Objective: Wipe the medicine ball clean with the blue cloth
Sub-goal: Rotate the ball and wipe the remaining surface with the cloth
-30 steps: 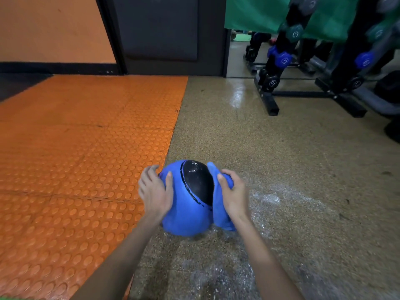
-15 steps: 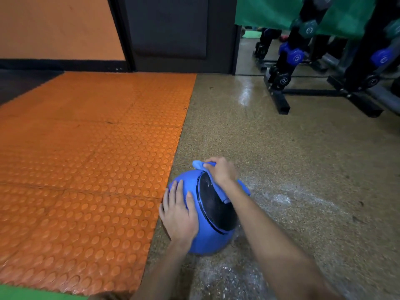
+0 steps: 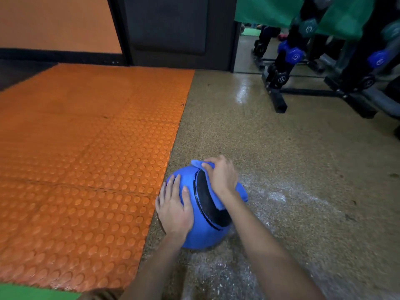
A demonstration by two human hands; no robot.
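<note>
A blue medicine ball [image 3: 203, 232] with a black band across it rests on the speckled floor, right beside the edge of the orange mat. My left hand [image 3: 174, 210] lies flat on the ball's left side, fingers spread, steadying it. My right hand [image 3: 221, 175] presses the blue cloth [image 3: 241, 190] onto the top and far right of the ball. The cloth drapes down the right side and partly over the black band; part of it is hidden under my hand.
An orange studded mat [image 3: 86, 159] covers the floor to the left. Wet, soapy patches [image 3: 279, 195] spread on the floor around the ball. A black dumbbell rack [image 3: 281, 83] with blue dumbbells stands at the far right. A dark door [image 3: 173, 29] is behind.
My right hand with the cloth has moved from the ball's right side up onto its top. My left hand slid nearer on the left side. The ball's black band has turned.
</note>
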